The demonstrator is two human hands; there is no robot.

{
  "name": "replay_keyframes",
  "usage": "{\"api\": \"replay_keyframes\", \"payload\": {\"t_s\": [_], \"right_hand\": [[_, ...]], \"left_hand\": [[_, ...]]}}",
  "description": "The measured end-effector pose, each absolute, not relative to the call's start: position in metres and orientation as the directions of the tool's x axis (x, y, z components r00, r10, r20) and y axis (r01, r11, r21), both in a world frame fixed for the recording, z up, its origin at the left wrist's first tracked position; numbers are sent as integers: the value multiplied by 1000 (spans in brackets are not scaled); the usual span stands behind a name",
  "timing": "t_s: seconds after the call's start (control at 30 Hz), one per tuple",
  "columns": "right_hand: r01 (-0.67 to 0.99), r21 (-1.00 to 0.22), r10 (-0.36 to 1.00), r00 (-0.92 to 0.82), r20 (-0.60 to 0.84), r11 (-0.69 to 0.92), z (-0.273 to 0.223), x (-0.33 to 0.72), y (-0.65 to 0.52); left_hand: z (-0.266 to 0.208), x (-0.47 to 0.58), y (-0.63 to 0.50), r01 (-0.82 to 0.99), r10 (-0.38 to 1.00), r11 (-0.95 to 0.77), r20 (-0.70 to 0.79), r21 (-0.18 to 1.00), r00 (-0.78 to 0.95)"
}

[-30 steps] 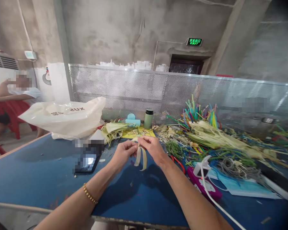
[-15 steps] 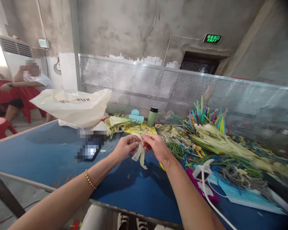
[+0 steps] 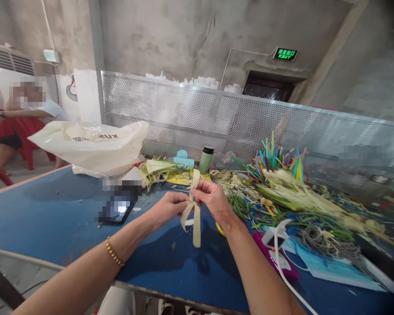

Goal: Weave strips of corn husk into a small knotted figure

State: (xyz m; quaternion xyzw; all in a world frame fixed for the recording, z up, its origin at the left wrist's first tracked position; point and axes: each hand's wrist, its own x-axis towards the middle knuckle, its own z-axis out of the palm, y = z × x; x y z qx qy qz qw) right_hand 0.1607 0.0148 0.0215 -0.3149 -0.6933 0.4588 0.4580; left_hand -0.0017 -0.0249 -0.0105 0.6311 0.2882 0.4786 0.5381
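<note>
A pale, flat strip of husk is bent into a loop with ends sticking up and hanging down, above the blue table. My left hand pinches it from the left, near the crossing of the loop. From the right, my right hand grips the upper part between thumb and fingers. Both hands are closed, close together and off the tabletop. Part of the crossing is hidden by my fingertips. Just right of my right wrist, a yellow curved thing shows partly.
Left stand a dark phone and a cream plastic bag. Behind are a green bottle and husks. Right lie green cords, a purple power strip with a white cable, and a blue mask. A person sits far left.
The strip now stands up above my right hand and hangs lower as a wider loop below. My hands stay close together. The whole view has shifted slightly.
</note>
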Motion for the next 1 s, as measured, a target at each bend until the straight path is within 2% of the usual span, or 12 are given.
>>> {"api": "replay_keyframes", "payload": {"t_s": [0.1, 0.23, 0.33, 0.67, 1.0], "right_hand": [[73, -891, 840, -376, 391, 447, 22, 161, 14], [83, -868, 821, -377, 428, 490, 19, 160, 15], [73, -862, 808, -396, 436, 501, 19, 158, 14], [128, -812, 776, -411, 478, 569, 21, 158, 10], [126, -714, 683, -442, 581, 689, 25, 159, 3]], "left_hand": [[-11, -4, -24, -204, 900, -233, 291, 951, 325], [-11, -3, -21, -117, 934, -261, 281, 958, 220], [-9, -2, -22, -75, 930, -265, 276, 961, 242], [-7, -4, -27, -124, 922, -106, 144, 987, 359], [-4, -10, -26, -407, 933, 63, 91, 911, 348]]}}
